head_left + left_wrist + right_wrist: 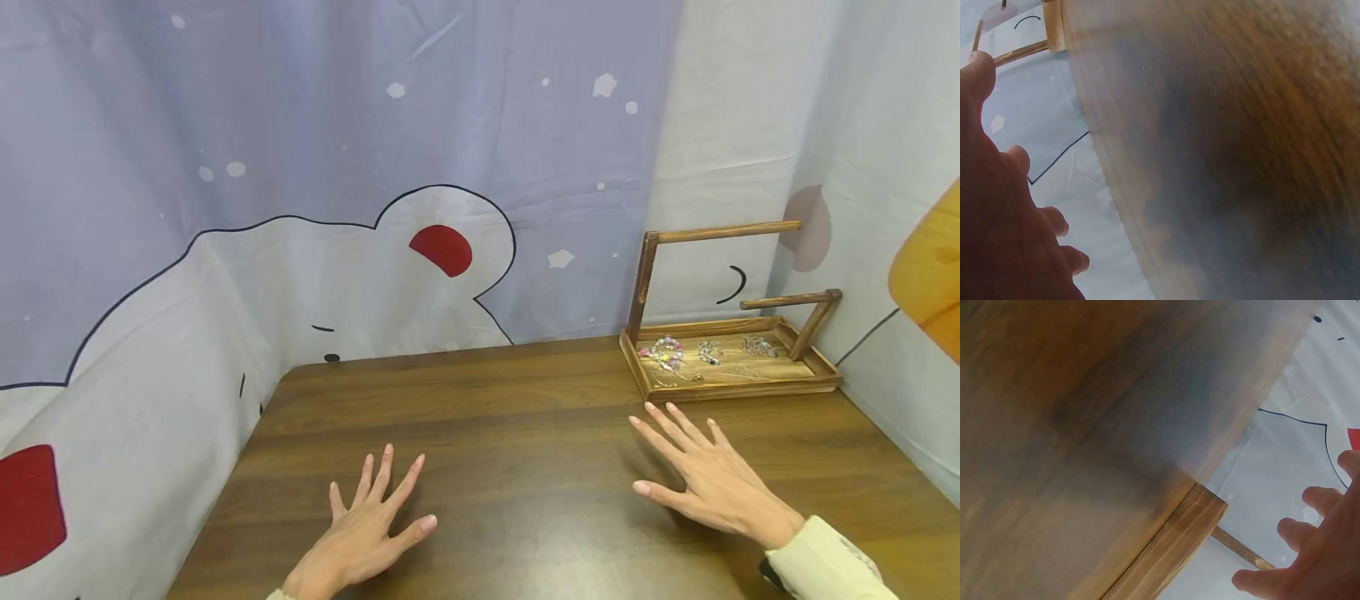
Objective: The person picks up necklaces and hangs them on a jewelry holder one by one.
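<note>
My left hand (363,533) is over the left part of the brown wooden table (495,467), fingers spread and straight, holding nothing. The right hand (712,483) is spread in the same way over the right part, its fingertips just in front of a wooden tray (742,389). That tray has two upright posts, each with a horizontal bar (727,232). In it lie a colourful beaded bracelet (666,354) and several small chains or bracelets (759,346). Both wrist views show the spread fingers beside the table top, and the right one also catches the tray's side (1179,544).
A printed curtain (300,125) hangs behind the table and along its left side, with a white bear figure on it. Another curtain (892,333) hangs at the right, close to the tray's end. The table's back edge runs along the cloth.
</note>
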A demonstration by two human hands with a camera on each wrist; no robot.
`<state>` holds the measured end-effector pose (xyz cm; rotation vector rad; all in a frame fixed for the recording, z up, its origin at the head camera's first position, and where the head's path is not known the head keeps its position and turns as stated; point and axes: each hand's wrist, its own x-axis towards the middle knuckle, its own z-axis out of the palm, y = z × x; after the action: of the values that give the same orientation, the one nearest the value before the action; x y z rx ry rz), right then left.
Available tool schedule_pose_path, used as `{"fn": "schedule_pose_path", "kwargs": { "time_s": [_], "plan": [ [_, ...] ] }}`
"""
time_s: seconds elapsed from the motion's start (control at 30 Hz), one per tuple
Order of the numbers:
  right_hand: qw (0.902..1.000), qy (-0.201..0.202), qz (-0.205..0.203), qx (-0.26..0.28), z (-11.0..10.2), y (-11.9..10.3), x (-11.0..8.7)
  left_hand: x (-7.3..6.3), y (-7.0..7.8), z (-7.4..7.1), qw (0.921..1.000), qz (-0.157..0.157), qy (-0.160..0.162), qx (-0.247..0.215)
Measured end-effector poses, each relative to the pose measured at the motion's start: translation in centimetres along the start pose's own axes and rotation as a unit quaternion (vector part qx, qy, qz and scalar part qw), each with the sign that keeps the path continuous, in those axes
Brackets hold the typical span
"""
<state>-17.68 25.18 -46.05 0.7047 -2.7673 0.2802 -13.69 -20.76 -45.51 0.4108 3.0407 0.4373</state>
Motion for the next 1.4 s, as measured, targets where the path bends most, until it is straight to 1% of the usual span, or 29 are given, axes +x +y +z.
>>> {"fn": "schedule_pose_path", "kwargs": {
  "time_s": [0.27,0.43,0.57,0.73,0.87,1.0,1.13,1.23,1.3,1.4],
  "plan": [
    [1.0,-0.002,0.001,0.002,0.2,0.1,0.2,0.4,-0.1,0.1,0.9998,-0.001,-0.015,-0.012],
    [1.0,0.0,-0.003,0.0,0.2,0.2,0.3,0.5,-0.2,0.2,0.9998,0.001,-0.019,-0.01],
    [1.0,-0.002,-0.004,0.003,0.2,0.1,0.3,0.6,-0.2,0.2,0.9998,0.007,-0.015,-0.008],
    [0.9998,-0.016,0.0,0.015,0.3,-0.1,0.5,0.5,-0.1,0.3,0.9998,0.012,-0.012,-0.004],
    [0.9998,-0.017,-0.004,0.012,0.4,-0.1,0.5,0.4,0.1,0.2,0.9998,0.009,-0.017,0.0],
    [0.9997,-0.007,-0.013,0.019,0.1,-0.3,0.6,0.3,0.6,0.0,0.9998,0.002,-0.017,-0.01],
    [0.9982,0.0,-0.017,0.058,-0.3,-0.6,0.4,0.1,1.9,-0.3,0.9987,0.007,-0.022,-0.045],
    [0.9935,0.008,-0.008,0.114,-0.8,-0.7,0.2,0.1,3.0,-0.5,0.9955,0.026,-0.027,-0.087],
    [0.9872,0.009,0.005,0.159,-1.2,-0.8,0.1,0.3,3.8,-0.5,0.9908,0.048,-0.033,-0.122],
    [0.973,0.002,0.034,0.228,-1.7,-0.7,-0.2,0.9,5.0,-0.3,0.9828,0.07,-0.041,-0.166]
  ]
}}
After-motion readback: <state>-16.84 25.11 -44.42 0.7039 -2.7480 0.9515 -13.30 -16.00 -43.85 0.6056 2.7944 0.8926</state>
